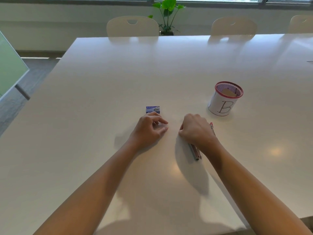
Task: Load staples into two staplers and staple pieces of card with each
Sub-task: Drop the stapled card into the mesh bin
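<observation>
Starting at our left, the small blue cardboard box of staples (152, 109) lies flat on the glossy white table (101, 92), just beyond our left hand (149, 128), almost touching the knuckles. That hand rests on the table with its fingers (160, 120) loosely curled and pointing right, holding nothing we can make out. Across a bare gap comes our right hand (196, 128), fingers tucked down and out of sight, so we cannot tell how tightly they close; the hand lies over the slim red and grey metal stapler (195, 152). The stapler's long axis runs from near us up and away to the right, its grey end poking out below the wrist and a red tip showing past the knuckles. Farther right stands the white paper-wrapped mesh pot with a red rim and a letter B (223, 100), a tan piece of card (228, 92) inside. By our reckoning the staples come next, and the left hand is plainly the nearer: the box sits straight ahead of its fingers.
</observation>
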`<state>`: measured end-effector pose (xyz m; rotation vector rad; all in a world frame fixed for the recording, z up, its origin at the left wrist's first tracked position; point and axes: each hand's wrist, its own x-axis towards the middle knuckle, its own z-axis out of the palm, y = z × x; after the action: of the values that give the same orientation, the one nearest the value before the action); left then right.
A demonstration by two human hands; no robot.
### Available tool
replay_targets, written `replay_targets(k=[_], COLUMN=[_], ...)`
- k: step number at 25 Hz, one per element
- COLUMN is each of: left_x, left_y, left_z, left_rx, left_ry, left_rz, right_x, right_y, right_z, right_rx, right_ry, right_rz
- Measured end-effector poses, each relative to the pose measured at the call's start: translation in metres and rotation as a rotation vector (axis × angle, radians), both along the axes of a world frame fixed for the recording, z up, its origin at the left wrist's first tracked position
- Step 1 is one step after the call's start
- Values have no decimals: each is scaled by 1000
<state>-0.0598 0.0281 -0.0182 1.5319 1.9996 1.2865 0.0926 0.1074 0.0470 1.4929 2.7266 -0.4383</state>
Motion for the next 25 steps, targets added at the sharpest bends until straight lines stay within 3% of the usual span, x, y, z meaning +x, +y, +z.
replay_targets(k=[10,12,20,25], left_x=[-2,-2,-5,-4], left_y=[1,2,8,9], left_z=[4,6,10,14], left_rx=[-42,-49,-122,-118], left_ry=[-56,-55,-78,-39], left_rz=[21,15,27,11], right_x=[-10,-8,18,23], right_y=[-16,-9,18,25], right_z=[-12,-12,-26,-33], right_rx=[188,109,3,-20], right_ry=[-300,-189,650,917], right_rz=[100,47,-114,-168])
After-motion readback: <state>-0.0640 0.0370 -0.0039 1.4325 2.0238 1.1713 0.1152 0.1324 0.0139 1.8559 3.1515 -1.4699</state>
